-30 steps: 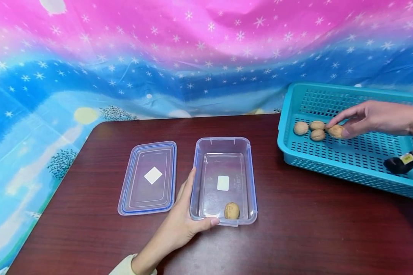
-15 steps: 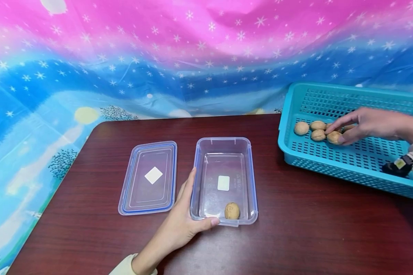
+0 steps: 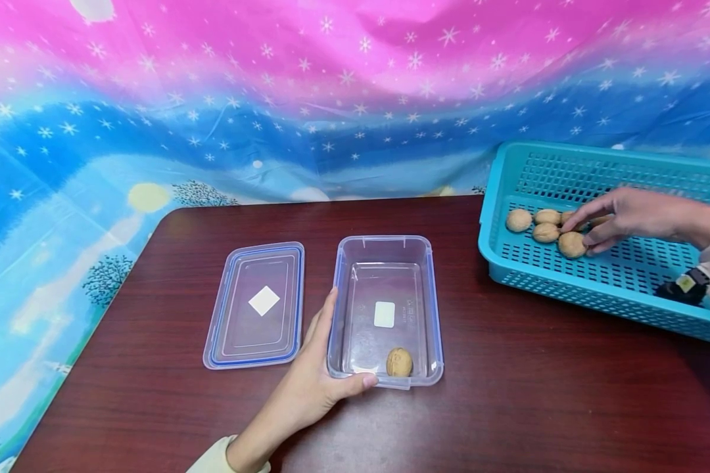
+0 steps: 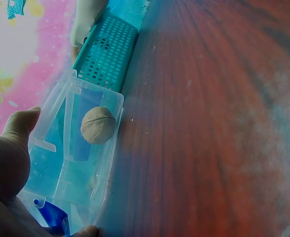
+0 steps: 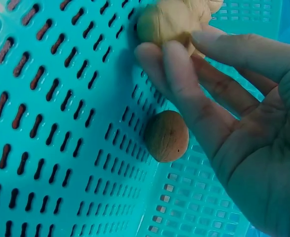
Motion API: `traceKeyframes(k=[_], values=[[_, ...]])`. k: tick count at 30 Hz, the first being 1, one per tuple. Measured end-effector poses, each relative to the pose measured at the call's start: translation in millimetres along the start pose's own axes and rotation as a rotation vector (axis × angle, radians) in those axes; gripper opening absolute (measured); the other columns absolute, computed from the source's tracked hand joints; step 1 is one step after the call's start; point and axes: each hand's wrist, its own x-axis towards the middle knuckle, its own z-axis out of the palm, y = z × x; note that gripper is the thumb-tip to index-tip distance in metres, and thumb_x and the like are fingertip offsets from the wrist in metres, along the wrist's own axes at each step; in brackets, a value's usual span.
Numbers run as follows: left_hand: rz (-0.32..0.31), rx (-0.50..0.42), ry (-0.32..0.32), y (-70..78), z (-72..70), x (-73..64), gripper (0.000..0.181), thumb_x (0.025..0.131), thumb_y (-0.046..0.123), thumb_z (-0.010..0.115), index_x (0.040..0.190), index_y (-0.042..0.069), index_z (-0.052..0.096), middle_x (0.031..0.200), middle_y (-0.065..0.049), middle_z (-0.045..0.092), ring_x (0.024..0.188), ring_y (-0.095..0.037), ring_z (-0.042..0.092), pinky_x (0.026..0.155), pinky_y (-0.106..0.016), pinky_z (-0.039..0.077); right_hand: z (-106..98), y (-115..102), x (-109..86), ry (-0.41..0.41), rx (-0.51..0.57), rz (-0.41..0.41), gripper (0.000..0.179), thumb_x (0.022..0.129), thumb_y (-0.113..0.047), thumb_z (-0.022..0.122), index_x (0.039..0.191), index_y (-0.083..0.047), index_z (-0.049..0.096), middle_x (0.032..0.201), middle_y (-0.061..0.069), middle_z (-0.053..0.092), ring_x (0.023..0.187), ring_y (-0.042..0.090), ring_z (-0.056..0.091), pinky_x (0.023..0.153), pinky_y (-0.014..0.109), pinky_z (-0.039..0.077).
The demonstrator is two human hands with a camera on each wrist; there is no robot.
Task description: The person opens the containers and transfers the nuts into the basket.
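In the head view my left hand (image 3: 313, 378) holds the clear plastic food container (image 3: 434, 309) at its near left corner, thumb along the front rim and fingers down the left side. One walnut (image 3: 399, 362) lies inside near the front wall; the left wrist view shows this walnut (image 4: 98, 125) through the plastic. My right hand (image 3: 645, 217) reaches into the turquoise basket (image 3: 568, 282). Its fingertips and thumb are at a walnut (image 3: 572, 244), blurred in the right wrist view. Several walnuts (image 3: 546, 232) sit to its left, and another walnut (image 5: 167, 136) lies below the hand.
The container's lid (image 3: 254, 305), blue-edged with a white diamond sticker, lies flat left of the container. A dark red-brown table (image 3: 479, 420) carries everything. Behind it hangs a pink and blue snowflake cloth (image 3: 331, 98). A black wrist device (image 3: 683, 288) hangs from the right sleeve.
My right hand has moved slightly toward the front of the basket, and the walnut at its fingertips has shifted forward and a little left. My left hand and the container stay put.
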Motion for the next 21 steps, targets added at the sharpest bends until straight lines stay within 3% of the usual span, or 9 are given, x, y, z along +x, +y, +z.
traceKeyframes(k=[2,8,21], values=[[-0.001,-0.001,0.000,0.0,0.0,0.0,0.131,0.073,0.036,0.096,0.167,0.045,0.005,0.173,0.002,0.020,0.159,-0.021,0.023,0.124,-0.057,0.024,-0.2,0.0,1.4,-0.010,0.031,0.013,0.043,0.100,0.003,0.060,0.141,0.016,0.054,0.161,0.044,0.023,0.100,0.007,0.074,0.087,0.038,0.063],[-0.001,0.002,0.002,-0.4,0.2,0.3,0.131,0.073,0.037,0.096,0.167,0.045,0.005,0.173,0.002,0.020,0.158,-0.022,0.023,0.124,-0.057,0.025,1.0,-1.6,1.5,0.011,0.008,0.025,0.043,0.100,0.002,0.063,0.141,0.013,0.056,0.161,0.042,0.027,0.103,0.001,0.071,0.087,0.038,0.062],[0.002,-0.003,-0.001,-0.4,0.1,0.2,0.131,0.073,0.036,0.096,0.167,0.044,0.005,0.173,0.003,0.019,0.159,-0.021,0.022,0.125,-0.056,0.024,-1.0,-4.0,-7.1,0.135,-0.043,0.051,0.039,0.102,-0.004,0.063,0.138,0.010,0.060,0.150,0.042,0.044,0.095,0.020,0.075,0.084,0.041,0.063]])
